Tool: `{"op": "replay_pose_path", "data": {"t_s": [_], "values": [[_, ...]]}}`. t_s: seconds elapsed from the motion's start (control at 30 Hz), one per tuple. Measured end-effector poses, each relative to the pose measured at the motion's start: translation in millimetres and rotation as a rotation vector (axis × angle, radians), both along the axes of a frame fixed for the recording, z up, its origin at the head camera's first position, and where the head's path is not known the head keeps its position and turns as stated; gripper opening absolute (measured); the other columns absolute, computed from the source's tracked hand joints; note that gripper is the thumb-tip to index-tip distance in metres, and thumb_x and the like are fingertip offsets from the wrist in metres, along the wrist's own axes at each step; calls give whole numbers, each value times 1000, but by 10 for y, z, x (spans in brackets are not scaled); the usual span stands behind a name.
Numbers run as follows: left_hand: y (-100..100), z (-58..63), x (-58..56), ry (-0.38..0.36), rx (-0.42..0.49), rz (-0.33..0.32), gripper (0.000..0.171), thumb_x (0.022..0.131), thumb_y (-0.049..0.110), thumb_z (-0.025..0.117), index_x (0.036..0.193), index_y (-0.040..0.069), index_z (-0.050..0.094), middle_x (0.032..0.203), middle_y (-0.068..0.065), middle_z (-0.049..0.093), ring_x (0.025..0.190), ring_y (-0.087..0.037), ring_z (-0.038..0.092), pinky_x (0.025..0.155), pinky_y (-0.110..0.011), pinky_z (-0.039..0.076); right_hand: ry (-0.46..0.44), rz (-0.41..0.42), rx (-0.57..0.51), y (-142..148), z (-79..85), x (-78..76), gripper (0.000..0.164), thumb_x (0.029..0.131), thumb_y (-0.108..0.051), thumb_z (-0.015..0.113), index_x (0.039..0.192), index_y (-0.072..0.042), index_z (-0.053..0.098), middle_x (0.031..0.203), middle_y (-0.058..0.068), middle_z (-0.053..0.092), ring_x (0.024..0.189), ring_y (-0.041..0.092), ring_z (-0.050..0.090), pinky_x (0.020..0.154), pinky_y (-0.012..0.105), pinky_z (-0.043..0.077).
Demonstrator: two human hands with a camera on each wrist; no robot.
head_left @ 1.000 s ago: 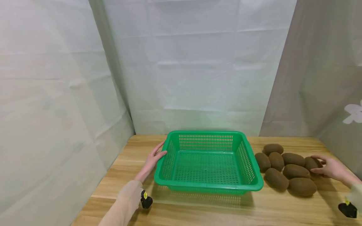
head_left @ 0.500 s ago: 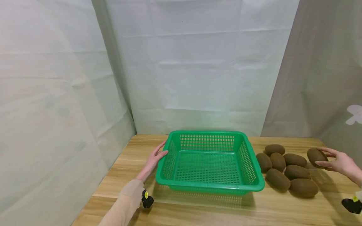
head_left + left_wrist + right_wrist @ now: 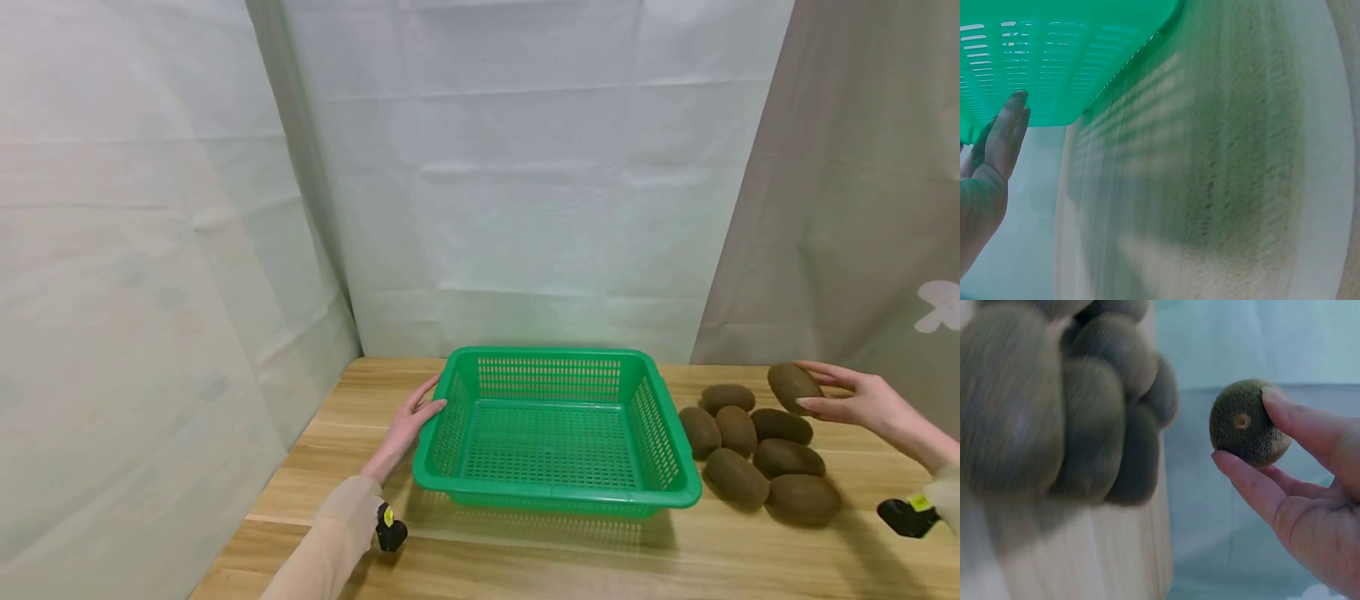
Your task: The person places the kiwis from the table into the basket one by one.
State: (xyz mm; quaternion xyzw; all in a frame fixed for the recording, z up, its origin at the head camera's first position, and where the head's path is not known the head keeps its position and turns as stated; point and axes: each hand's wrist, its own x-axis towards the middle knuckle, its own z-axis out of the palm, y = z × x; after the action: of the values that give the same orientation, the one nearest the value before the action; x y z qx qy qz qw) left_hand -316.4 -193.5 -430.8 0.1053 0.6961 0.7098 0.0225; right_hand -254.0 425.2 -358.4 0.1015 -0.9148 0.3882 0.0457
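Note:
My right hand (image 3: 870, 402) pinches a brown, fuzzy kiwi (image 3: 791, 387) and holds it above the table at the right. In the right wrist view, thumb and fingertips press opposite sides of this kiwi (image 3: 1232, 434), with its round stem end facing the camera. Several more kiwis (image 3: 787, 458) lie close together on the table, below and left of that hand. A green plastic basket (image 3: 555, 493) with slotted walls stands in the middle, nothing inside it. At its left rim rests my left hand (image 3: 405, 425). Straight fingers (image 3: 1005, 134) lie along the slotted outer wall in the left wrist view.
The wooden table (image 3: 517, 562) ends at the back against a pale hanging cloth (image 3: 517, 208). More cloth (image 3: 150, 292) hangs along the left, and a greyer sheet (image 3: 840, 250) covers the right side. A black wrist device (image 3: 907, 517) sits below the right forearm.
My right hand has lifted a kiwi off the table at the right end of the group, then carried it up and leftward. The left hand and basket stay in place.

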Motion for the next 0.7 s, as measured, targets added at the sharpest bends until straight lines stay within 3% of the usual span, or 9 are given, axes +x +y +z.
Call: {"op": "replay_pose_path", "data": {"t_s": [0.07,0.17,0.4,0.47,0.57,0.7], "values": [[1,5,2,-4,7,-7,54,92,15,55,141,16,33,110,-26,56,77,-26,63,64,-34,52,-26,35,-44,-74,56,-15,69,88,-22,62,142,-1,25,127,44,23,87,-5,50,68,30,52],[1,11,10,3,-21,4,53,92,17,55,141,16,34,109,-24,57,77,-25,63,65,-34,52,-51,120,-99,-199,141,-52,66,89,-18,60,143,-4,24,131,40,21,91,-9,48,71,31,51],[8,5,26,41,-81,38,52,91,21,57,139,19,37,109,-22,59,78,-25,63,65,-34,52,-98,368,-190,-476,281,-174,57,91,-3,53,142,-5,27,135,8,33,104,7,52,79,37,48],[9,2,27,46,-86,40,53,91,21,57,139,18,37,109,-22,59,78,-25,63,65,-34,52,-111,404,-184,-568,308,-206,57,90,-3,54,141,-6,30,135,8,34,104,10,53,79,37,48],[7,7,26,42,-88,40,52,91,21,57,139,18,37,108,-22,59,77,-24,63,64,-33,51,-144,438,-154,-714,357,-258,57,90,-7,56,141,-9,32,136,21,30,109,9,48,79,36,48],[10,55,51,21,-61,22,52,91,17,56,140,17,37,108,-23,58,76,-24,63,64,-32,51,-184,476,-110,-909,414,-352,57,88,-11,60,140,-14,36,138,22,29,118,23,41,82,33,46]]}}
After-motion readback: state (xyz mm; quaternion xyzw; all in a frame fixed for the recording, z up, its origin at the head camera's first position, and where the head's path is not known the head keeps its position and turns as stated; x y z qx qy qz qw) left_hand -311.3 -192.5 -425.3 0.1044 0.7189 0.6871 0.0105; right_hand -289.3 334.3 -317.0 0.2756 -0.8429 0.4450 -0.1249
